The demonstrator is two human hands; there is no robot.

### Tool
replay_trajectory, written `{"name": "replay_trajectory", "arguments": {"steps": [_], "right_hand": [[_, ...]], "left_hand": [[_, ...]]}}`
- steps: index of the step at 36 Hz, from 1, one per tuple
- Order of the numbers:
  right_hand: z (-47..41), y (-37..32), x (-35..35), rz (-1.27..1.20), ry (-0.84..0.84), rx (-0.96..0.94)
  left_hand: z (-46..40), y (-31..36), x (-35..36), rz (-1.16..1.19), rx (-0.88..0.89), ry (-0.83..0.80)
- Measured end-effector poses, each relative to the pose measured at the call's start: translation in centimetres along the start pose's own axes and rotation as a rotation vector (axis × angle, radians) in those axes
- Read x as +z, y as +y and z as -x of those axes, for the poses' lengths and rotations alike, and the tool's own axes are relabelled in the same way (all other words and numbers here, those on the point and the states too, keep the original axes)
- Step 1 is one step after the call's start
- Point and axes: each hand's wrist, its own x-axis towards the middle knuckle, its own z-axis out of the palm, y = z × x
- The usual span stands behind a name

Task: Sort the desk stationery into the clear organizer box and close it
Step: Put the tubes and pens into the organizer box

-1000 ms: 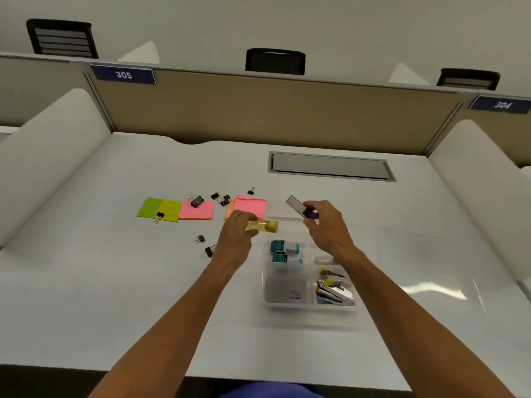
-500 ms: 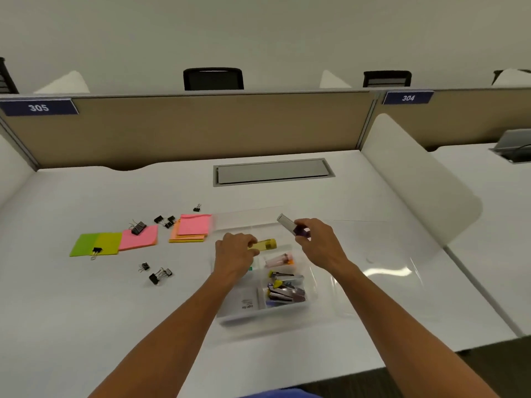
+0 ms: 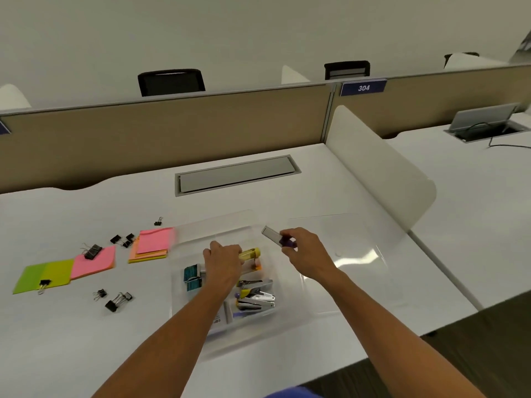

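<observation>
Organizer box open; left hand grips yellow tube, right hand pinches purple-capped item; sign "304".

— What do you see of the body from your end?

— I see two forearms, both bare from the bottom edge up to the wrists. No sleeve reaches them, and I spot no watch, band or ring on the left grip or the right grip.

— Any clothing at all?

— Only a strip of blue garment at the very bottom, between the arms. I can't tell what kind of garment it is.
</observation>
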Motion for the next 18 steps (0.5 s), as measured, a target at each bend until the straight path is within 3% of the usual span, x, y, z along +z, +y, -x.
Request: {"name": "replay_trajectory", "arguments": {"steps": [9,14,18], "right_hand": [[-1.2,0.3,0.6,0.025,-0.026,-0.059],[-2.3,-0.3,1.5,0.115,-0.049,-0.116],[-3.0,-0.7,2.6,0.196,-0.092,-0.155]], "left_hand": [[0.5,-0.1,0.2,-0.072,0.060,0.011],[0.4,-1.0,0.8,0.251,0.087,0.054],[0.9,-1.7,1.0,0.437,0.006,0.152]]}}
